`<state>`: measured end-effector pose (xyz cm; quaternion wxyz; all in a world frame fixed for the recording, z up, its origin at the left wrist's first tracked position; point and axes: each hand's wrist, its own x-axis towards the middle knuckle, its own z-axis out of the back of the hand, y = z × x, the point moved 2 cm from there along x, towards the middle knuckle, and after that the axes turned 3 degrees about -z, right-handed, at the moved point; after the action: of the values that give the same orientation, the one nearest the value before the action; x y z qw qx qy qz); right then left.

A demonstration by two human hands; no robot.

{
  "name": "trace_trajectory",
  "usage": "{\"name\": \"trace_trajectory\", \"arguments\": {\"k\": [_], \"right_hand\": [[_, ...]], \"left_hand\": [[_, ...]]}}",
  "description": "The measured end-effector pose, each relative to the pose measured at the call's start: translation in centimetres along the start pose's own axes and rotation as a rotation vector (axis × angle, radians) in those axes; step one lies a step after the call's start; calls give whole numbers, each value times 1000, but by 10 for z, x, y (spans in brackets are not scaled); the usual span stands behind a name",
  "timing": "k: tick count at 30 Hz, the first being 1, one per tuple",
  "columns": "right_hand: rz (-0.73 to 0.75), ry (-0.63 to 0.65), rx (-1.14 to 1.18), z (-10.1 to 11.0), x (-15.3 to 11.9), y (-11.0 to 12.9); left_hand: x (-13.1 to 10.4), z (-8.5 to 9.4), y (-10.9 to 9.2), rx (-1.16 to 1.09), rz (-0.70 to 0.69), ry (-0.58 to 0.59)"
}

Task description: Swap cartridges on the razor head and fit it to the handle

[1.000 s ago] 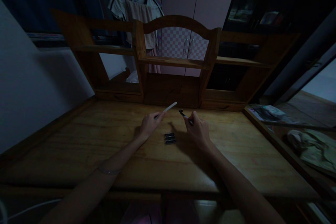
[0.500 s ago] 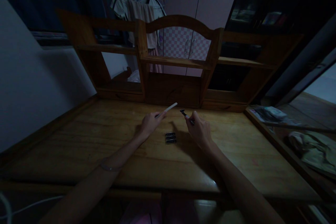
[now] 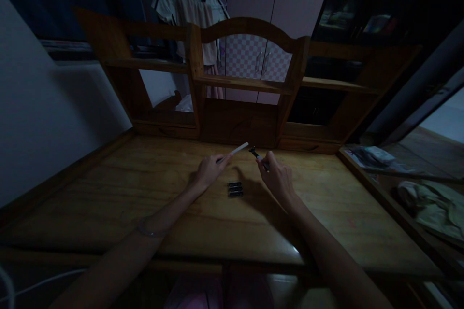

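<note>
My left hand (image 3: 210, 170) is closed around a slim white stick (image 3: 239, 148) with a dark part near the fingers; its pale end points up and right. Pinched in my right hand (image 3: 277, 176) is what looks like a small razor (image 3: 256, 154), with a black head and a dark and light handle. The razor's head is close to the tip of the white stick, with a small gap visible between them. Below and between my hands, a small clear pack of dark bars (image 3: 235, 189) lies on the wooden desk (image 3: 163, 188). Fine details are lost in the dim light.
A wooden shelf unit (image 3: 241, 84) stands along the back of the desk. At the right, a side shelf holds plastic-wrapped items (image 3: 377, 154) and folded cloth (image 3: 431, 205). Clothes (image 3: 197, 14) hang behind. A white cable (image 3: 50, 280) runs at the lower left.
The white stick's tip has shifted slightly right, nearer the razor's head. The razor has tilted a little and moved slightly up. Both hands keep their hold, and the pack lies still.
</note>
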<state>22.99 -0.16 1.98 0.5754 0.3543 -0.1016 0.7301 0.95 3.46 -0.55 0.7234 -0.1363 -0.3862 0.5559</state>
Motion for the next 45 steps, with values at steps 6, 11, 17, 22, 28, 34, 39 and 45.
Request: {"name": "trace_trajectory", "arguments": {"k": [6,11,17,22,28,34,39,45], "right_hand": [[13,-5,16,-1,0,0],[14,3,17,-3,-2,1],[14,-26,34,0,-1,3],[15,-15,33,-2,-2,2],[-93,-7,283,-3,-2,4],[-442,166,1129,-14,6,-9],[-560,288,1463,-21,8,-12],[-519,342,1456,-15,5,0]], "left_hand": [[-3,-5,-5,-14,-62,68],[-1,-7,0,-19,4,29],[2,1,3,-119,8,-23],[-2,-6,-6,-71,-55,35],[1,-4,5,-98,61,-32],[7,4,11,-369,134,-68],[2,-3,-7,-508,6,70],[1,-9,-9,-443,0,142]]}}
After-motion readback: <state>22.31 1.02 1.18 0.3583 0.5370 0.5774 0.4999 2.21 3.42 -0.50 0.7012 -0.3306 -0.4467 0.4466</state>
